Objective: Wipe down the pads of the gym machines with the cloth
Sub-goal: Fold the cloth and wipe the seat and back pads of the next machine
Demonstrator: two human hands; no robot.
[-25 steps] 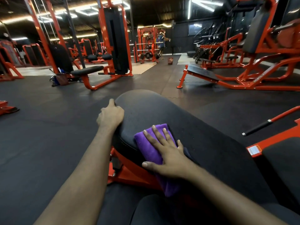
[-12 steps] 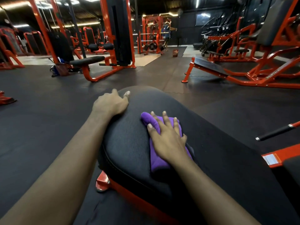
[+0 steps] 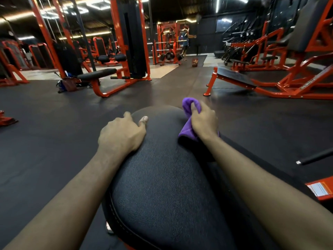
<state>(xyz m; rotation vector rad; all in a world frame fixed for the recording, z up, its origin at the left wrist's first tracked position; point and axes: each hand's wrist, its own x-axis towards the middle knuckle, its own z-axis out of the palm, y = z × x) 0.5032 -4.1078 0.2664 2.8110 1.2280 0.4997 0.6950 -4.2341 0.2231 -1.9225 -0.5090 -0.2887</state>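
Note:
A long black padded seat (image 3: 162, 177) of an orange-framed machine runs away from me down the middle of the view. My left hand (image 3: 122, 134) rests on the pad's left edge near its far end, thumb lying on top and fingers over the side. My right hand (image 3: 203, 121) grips a bunched purple cloth (image 3: 189, 130) at the pad's far right edge; the cloth sticks up above the fingers and hangs below the palm.
Black rubber floor (image 3: 54, 132) surrounds the pad. An orange cable machine with a black bench (image 3: 97, 73) stands far left, a leg press (image 3: 270, 78) far right. A black handle bar (image 3: 313, 157) and an orange frame part (image 3: 320, 190) sit close on the right. A person (image 3: 185, 42) stands far back.
My right hand slid the cloth from the pad's top to its far right edge and went from flat pressing to gripping it bunched. The left hand stayed on the left edge.

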